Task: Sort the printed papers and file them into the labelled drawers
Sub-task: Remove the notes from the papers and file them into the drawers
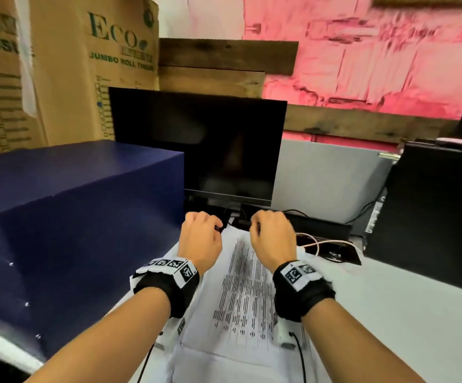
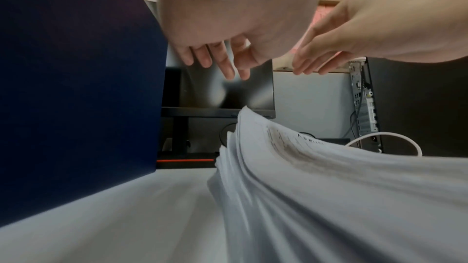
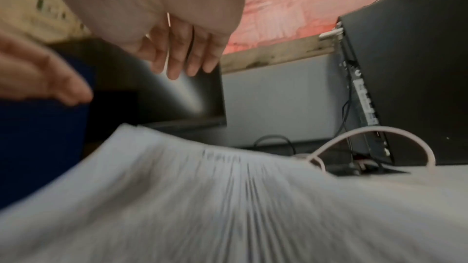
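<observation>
A loose stack of printed papers lies on the white desk in front of me, its sheets fanned at the left edge and blurred in the right wrist view. My left hand hovers above the stack's far left corner, fingers hanging loosely and holding nothing. My right hand hovers above the far right part, fingers also hanging down, empty. Neither hand touches the paper. A dark blue box, standing to the left of the stack, shows no drawer fronts from here.
A black monitor stands behind the papers. A black computer tower is at the right, with a white cable loop and black cables beside it. Cardboard cartons stand behind the blue box. Bare white desk lies right of the stack.
</observation>
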### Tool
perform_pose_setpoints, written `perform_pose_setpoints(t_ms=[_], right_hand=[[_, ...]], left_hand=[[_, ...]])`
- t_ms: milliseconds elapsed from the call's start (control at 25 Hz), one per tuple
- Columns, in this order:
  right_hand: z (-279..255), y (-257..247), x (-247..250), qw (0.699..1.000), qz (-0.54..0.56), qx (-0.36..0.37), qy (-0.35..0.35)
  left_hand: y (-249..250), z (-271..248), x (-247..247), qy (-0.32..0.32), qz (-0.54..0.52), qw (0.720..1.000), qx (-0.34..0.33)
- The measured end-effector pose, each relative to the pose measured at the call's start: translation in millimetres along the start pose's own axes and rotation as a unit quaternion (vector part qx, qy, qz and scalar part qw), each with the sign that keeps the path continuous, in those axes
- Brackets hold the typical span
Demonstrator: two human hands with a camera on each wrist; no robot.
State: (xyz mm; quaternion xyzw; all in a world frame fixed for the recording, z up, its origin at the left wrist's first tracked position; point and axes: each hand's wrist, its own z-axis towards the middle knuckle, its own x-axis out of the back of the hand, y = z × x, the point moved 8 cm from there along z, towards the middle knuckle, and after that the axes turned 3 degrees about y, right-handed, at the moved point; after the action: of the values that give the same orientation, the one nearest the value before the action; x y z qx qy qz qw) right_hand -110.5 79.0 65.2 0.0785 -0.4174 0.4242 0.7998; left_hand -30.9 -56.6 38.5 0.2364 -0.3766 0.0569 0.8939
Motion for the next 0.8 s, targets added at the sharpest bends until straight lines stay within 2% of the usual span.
perform_pose_setpoints(t_ms=[120,280,360,480,800], right_hand=[[-11.1,1.3,-31.8,0.999,-0.029,0.027,-0.031],[-21.7,25.2,-64.2,0.985,-0.063,-0.019,-0.162],[-25.5,35.2,-73.0,0.979,-0.057,-0.051,-0.191],[-28.2,39.0,-80.9,0.975,-0.045,-0.066,-0.205],[-24.2,45.8,-67.6,0.983,0.007,-0.095,-0.156]], left_hand=[[-7.9,-7.1,-19.8,-0.012,-0.003,1.0,0.0],[-13.0,-16.4,-41.0,-0.049,-0.023,0.999,0.004],[-18.7,-16.6,-44.3,-0.059,-0.043,0.997,0.02],[-24.0,-18.1,-45.2,-0.071,-0.058,0.995,0.031],[-18.6,-21.0,-51.4,-0.086,-0.094,0.992,-0.005]])
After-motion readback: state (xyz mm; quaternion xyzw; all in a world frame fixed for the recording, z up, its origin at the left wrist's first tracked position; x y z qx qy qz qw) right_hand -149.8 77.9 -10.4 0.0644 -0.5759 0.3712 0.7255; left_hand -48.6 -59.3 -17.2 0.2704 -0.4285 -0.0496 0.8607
